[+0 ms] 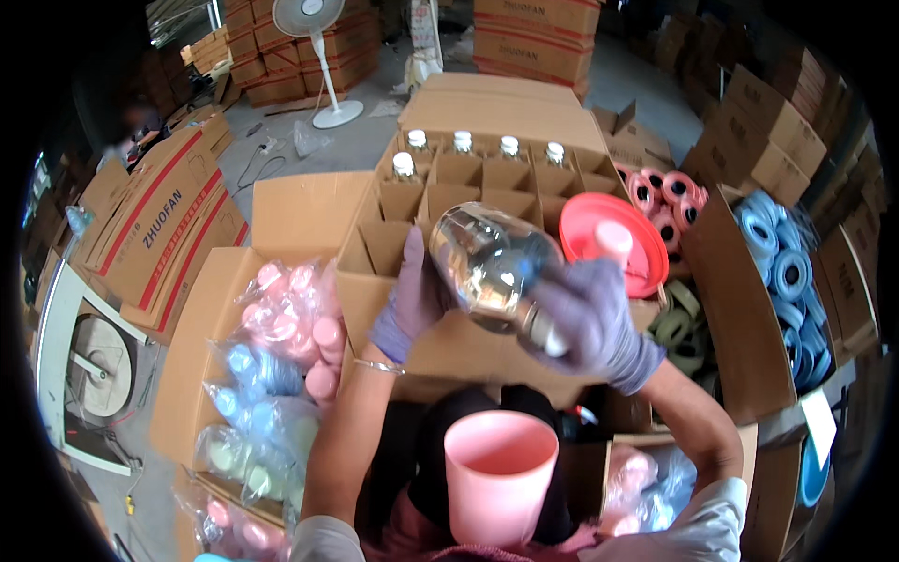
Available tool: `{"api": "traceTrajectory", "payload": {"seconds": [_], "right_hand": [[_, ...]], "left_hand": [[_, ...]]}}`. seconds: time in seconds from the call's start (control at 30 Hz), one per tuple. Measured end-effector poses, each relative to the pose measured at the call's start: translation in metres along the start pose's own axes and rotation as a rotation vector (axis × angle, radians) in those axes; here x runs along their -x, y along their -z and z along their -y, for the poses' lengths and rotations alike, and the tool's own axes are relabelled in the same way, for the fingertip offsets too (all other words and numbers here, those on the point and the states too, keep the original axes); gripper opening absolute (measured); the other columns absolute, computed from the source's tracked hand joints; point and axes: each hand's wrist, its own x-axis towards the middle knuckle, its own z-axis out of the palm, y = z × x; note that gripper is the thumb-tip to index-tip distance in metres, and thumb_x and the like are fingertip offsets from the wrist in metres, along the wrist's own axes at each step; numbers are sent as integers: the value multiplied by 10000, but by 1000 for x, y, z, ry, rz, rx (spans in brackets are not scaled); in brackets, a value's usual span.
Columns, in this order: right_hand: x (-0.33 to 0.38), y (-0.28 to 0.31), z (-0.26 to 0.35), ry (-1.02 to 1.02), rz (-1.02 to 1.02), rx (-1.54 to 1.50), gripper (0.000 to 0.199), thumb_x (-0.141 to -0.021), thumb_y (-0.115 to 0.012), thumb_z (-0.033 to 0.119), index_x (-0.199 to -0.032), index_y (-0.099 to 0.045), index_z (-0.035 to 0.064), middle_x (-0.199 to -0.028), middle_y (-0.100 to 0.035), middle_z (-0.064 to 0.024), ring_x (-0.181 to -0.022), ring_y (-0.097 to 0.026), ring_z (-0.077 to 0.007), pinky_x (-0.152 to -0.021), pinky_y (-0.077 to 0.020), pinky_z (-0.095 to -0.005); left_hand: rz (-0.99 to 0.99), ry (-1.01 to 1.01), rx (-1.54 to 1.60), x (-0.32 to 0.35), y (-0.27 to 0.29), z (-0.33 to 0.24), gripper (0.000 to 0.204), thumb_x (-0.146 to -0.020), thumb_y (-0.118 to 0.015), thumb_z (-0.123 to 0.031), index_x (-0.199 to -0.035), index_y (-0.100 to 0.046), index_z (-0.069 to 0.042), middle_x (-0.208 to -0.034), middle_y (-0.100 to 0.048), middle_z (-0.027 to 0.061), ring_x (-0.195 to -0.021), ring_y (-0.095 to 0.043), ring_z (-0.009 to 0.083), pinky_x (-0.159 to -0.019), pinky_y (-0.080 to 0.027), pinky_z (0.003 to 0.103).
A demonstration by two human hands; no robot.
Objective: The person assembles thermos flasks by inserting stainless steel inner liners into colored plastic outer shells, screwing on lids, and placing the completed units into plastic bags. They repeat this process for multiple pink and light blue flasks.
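Observation:
A shiny silvered glass flask liner (487,258) is tilted in front of me, its rounded body up to the left and its narrow, white-tipped neck (546,332) down to the right. My left hand (412,304), in a purple glove, holds the liner's left side; its fingers are partly hidden behind the glass. My right hand (590,318), gloved too and slightly blurred, closes round the neck end. Below them, a pink plastic flask shell (501,478) stands open-topped between my legs. Just beyond my right hand lies a red dish (599,208) with a pink cap (613,239) in it.
A divided cardboard box (375,248) ahead holds several white-topped liners (462,142). At left, an open box (201,356) contains bagged pink, blue and green caps. Pink, green and blue rings (794,272) fill boxes at right. A white fan (323,66) stands behind.

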Motion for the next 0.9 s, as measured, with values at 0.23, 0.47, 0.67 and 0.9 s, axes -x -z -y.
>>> {"api": "traceTrajectory", "payload": {"seconds": [0.23,0.47,0.67,0.9], "right_hand": [[100,47,89,-324,270,-404,601,-818,-699,370,-1302,-554,44,-1287,-511,-188,-1172,-510,-375,-1012,-412,-479],[239,74,230,-689,288,-654,666,-838,-703,369,-1364,-483,24,-1370,-429,-257,-1257,-450,-442,-1098,-327,-530],[259,38,296,-538,155,-848,830,-806,-630,619,-1346,-433,20,-1370,-393,-294,-1249,-423,-502,-1057,-336,-579],[105,51,181,-286,105,-953,966,-683,-871,449,-1370,-427,-64,-1361,-449,-249,-1274,-450,-430,-1075,-364,-507]], "left_hand": [[-87,-181,-706,48,-15,-2,549,-1024,-436,-419,-1366,-485,8,-1287,-602,118,-1143,-617,208,-1010,-496,347],[-329,-1,-966,197,-69,36,610,-900,-681,-143,-1424,-421,31,-1379,-511,135,-1306,-478,210,-1099,-385,335],[-353,170,-1364,322,-35,66,409,-971,-563,-231,-1305,-538,2,-1290,-592,124,-1192,-568,235,-1026,-450,339],[-71,335,-1866,348,-24,91,337,-981,-554,-185,-1263,-585,-2,-1248,-631,113,-1151,-590,220,-973,-488,340]]}}
